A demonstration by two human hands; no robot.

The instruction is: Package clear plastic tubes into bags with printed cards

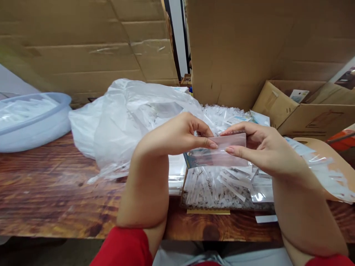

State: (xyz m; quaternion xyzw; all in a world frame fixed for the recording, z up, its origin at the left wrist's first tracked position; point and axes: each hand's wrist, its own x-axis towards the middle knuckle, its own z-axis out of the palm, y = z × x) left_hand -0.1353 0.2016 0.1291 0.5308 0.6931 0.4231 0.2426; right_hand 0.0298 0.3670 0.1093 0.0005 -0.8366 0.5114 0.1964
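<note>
A small clear plastic bag (222, 158) with a printed card at its left end is stretched between my two hands. My left hand (183, 135) pinches its upper edge between thumb and fingers. From the other side, my right hand (259, 146) grips the bag near its right end, thumb in front and fingers behind. Below them lies a shallow box (206, 210) heaped with small clear plastic parts (210, 186) and thin white strips. A flat stack of clear bags (176, 181) lies left of that box.
A big translucent plastic bag (111, 122) bulges behind my left arm. At far left stands a pale plastic basin (36, 127) with clear pieces inside. Cardboard panels (244, 48) rise behind; an open carton (318, 120) and a beige tray (340, 166) are at right.
</note>
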